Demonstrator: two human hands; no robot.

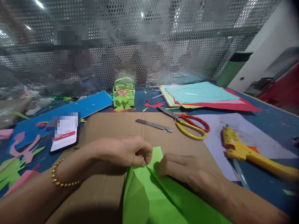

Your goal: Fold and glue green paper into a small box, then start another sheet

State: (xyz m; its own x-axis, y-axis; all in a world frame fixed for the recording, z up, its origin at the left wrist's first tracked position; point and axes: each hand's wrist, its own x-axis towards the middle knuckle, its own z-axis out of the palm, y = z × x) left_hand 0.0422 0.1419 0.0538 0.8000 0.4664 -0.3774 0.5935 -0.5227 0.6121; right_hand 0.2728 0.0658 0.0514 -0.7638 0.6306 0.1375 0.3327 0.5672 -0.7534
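Observation:
A sheet of bright green paper point(149, 196) lies partly folded on a brown cardboard sheet point(109, 130) in front of me. My left hand point(126, 152), with a gold bead bracelet on its wrist, pinches a folded edge of the green paper near its top corner. My right hand point(184, 169) rests on the paper's right side, fingers curled and pressing the fold down. Both hands meet at the paper's upper tip.
Red-and-yellow scissors point(189, 124) and a metal blade point(154, 125) lie on the cardboard beyond my hands. A yellow glue gun point(247, 152) lies at the right, a phone point(64, 133) at the left. A green paper basket point(123, 95) and stacked coloured sheets point(201, 95) sit behind. A mesh screen backs the table.

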